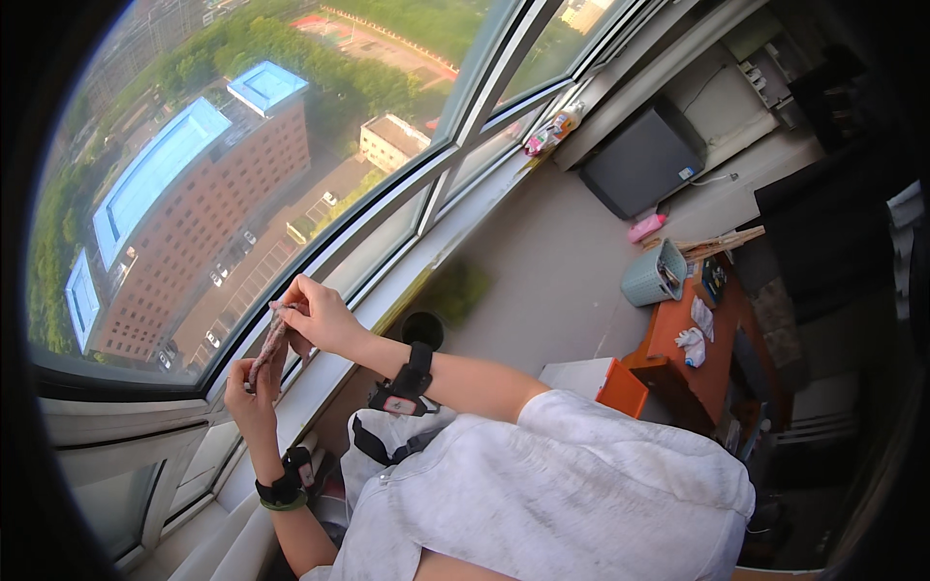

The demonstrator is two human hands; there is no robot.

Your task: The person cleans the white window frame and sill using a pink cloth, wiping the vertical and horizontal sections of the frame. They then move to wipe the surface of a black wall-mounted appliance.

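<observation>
In front of the window, my two hands hold a folded, mottled reddish-grey piece of cloth (268, 351) between them. My right hand (320, 318) pinches its upper end, fingers closed. Its lower end is gripped by my left hand (250, 395), with the thumb and fingers pressed together. The cloth runs slanting between the two hands, close to the window frame (363, 242). Part of it is hidden behind the fingers. Each wrist wears a black strap with a small device.
Beneath my hands runs the white windowsill (334, 382). A dark television (644, 155) stands at the far right, with a pink item (646, 228) near it. A light-blue basket (654, 274) sits by the reddish-brown desk (678, 358). An orange-and-white box (620, 387) is beside the desk.
</observation>
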